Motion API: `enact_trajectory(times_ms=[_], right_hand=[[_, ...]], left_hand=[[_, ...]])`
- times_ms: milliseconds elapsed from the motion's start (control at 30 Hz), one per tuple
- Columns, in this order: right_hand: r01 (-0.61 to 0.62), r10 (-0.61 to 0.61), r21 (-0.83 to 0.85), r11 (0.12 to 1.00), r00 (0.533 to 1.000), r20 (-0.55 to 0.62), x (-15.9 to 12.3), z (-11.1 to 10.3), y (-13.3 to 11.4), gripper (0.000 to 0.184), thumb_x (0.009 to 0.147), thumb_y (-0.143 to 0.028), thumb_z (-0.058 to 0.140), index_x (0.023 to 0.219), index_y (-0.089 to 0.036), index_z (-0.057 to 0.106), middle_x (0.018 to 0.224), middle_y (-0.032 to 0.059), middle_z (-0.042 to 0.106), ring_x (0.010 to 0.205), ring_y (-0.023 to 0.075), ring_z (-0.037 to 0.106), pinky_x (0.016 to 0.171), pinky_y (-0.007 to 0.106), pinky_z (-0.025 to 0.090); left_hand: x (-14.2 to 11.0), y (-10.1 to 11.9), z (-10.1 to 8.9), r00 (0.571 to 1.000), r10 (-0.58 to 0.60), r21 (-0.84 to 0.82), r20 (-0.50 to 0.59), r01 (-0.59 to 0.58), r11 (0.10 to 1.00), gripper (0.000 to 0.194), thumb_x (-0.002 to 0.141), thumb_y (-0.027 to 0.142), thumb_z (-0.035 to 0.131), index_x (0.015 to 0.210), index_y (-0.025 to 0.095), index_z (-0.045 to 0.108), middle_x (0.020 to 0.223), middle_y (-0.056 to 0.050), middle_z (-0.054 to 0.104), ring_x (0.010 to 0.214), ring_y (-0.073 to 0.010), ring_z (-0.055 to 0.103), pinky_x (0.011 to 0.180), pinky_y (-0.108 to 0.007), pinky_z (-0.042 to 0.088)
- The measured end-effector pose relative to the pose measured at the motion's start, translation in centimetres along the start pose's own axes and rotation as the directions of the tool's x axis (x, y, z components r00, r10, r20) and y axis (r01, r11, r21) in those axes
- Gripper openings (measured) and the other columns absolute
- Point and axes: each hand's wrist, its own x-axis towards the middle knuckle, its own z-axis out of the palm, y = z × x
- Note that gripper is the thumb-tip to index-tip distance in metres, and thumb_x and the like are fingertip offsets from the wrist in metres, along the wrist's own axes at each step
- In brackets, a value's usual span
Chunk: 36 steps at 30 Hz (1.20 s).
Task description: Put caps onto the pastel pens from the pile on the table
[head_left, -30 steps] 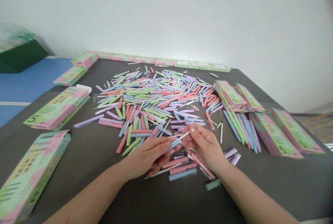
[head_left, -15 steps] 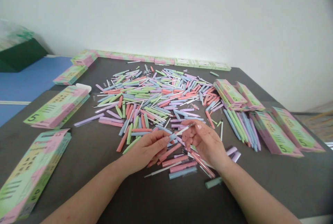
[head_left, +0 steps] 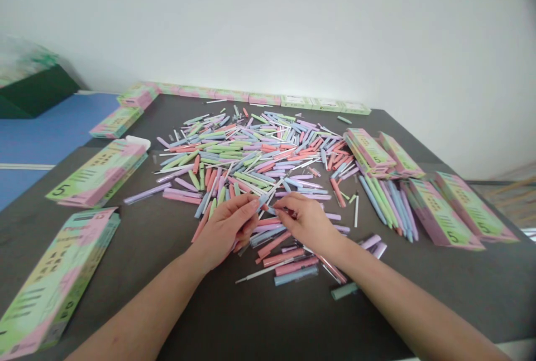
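Observation:
My left hand (head_left: 234, 221) is closed around a light blue pen barrel (head_left: 263, 201), thumb on top of it. Close beside it, the fingertips of my right hand (head_left: 304, 220) pinch together at the barrel's right end. What lies between those fingertips is too small and too hidden to tell. Beneath and beyond both hands spreads a large heap of pens and pen parts (head_left: 234, 151) in green, blue, purple and coral, mixed with white refills. Nearer me lie coral barrels (head_left: 288, 260), a blue barrel (head_left: 296, 276) and a white refill (head_left: 268, 269).
Printed pen boxes (head_left: 96, 174) line the dark table's left side, and a row of boxes (head_left: 268, 98) runs along the wall. On the right, a lined-up group of pens (head_left: 389, 204) lies beside more boxes (head_left: 446, 213). A dark green bin (head_left: 37, 90) stands far left.
My right hand has moved left and turned palm down, its fingers now against the blue barrel. The white refill that stretched between my hands no longer shows there. My left hand shifted slightly left and up.

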Motion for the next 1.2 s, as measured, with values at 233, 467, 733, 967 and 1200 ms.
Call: enact_trajectory(times_ms=[233, 467, 733, 967, 1200], right_hand=[[-0.025, 0.068, -0.333, 0.943, 0.991, 0.118, 1.8, 1.1, -0.8, 0.024, 0.091, -0.033, 0.052, 0.08, -0.018, 0.068, 0.08, 0.0068, 0.066, 0.083, 0.0205, 0.061, 0.073, 0.03, 0.042], [-0.092, 0.094, -0.105, 0.99, 0.996, 0.006, 2.2, 0.3, -1.0, 0.012, 0.08, -0.022, 0.062, 0.07, -0.017, 0.065, 0.074, 0.0038, 0.06, 0.07, 0.0155, 0.055, 0.063, 0.027, 0.039], [-0.187, 0.403, 0.85, 0.492, 0.915, -0.032, -0.4, -1.7, -0.2, 0.022, 0.08, -0.034, 0.064, 0.07, -0.018, 0.053, 0.045, -0.0096, 0.037, 0.039, 0.005, 0.028, 0.041, 0.021, 0.021], [0.028, 0.4, 0.935, 0.353, 0.899, -0.178, -1.4, -3.2, -0.5, 0.012, 0.076, -0.025, 0.067, 0.083, -0.019, 0.061, 0.052, -0.0053, 0.052, 0.043, 0.0075, 0.041, 0.041, 0.021, 0.03], [0.03, 0.391, 0.919, 0.394, 0.899, -0.197, -1.7, -3.7, -0.2, 0.014, 0.077, -0.027, 0.069, 0.087, -0.02, 0.063, 0.062, -0.0018, 0.061, 0.045, 0.0087, 0.045, 0.043, 0.023, 0.031]], left_hand=[[0.1, -0.1, -0.1, 1.0, 0.012, 0.022, 0.017, -0.013, 1.0, 0.022, 0.086, 0.038, 0.059, 0.082, 0.017, 0.056, 0.05, 0.009, 0.038, 0.036, -0.0015, 0.024, 0.031, -0.01, 0.023], [-0.1, -0.1, 0.0, 0.999, 0.018, 0.031, 0.04, -0.019, 0.999, 0.022, 0.086, 0.038, 0.06, 0.084, 0.016, 0.057, 0.052, 0.009, 0.041, 0.035, -0.0013, 0.024, 0.032, -0.012, 0.024], [-0.1, -0.2, 0.0, 0.999, -0.006, 0.094, 0.047, 0.002, 0.996, 0.025, 0.083, 0.04, 0.064, 0.083, 0.015, 0.06, 0.049, 0.009, 0.041, 0.036, -0.001, 0.023, 0.032, -0.012, 0.02], [0.0, -0.5, -0.3, 0.999, -0.036, 0.127, -0.004, 0.036, 0.991, 0.035, 0.076, 0.044, 0.07, 0.091, 0.013, 0.063, 0.046, 0.009, 0.039, 0.035, -0.0008, 0.025, 0.034, -0.013, 0.015], [-0.1, -0.7, -0.2, 0.998, -0.06, 0.137, -0.012, 0.061, 0.989, 0.043, 0.068, 0.048, 0.075, 0.092, 0.013, 0.068, 0.047, 0.008, 0.038, 0.038, -0.0022, 0.027, 0.034, -0.013, 0.016]])
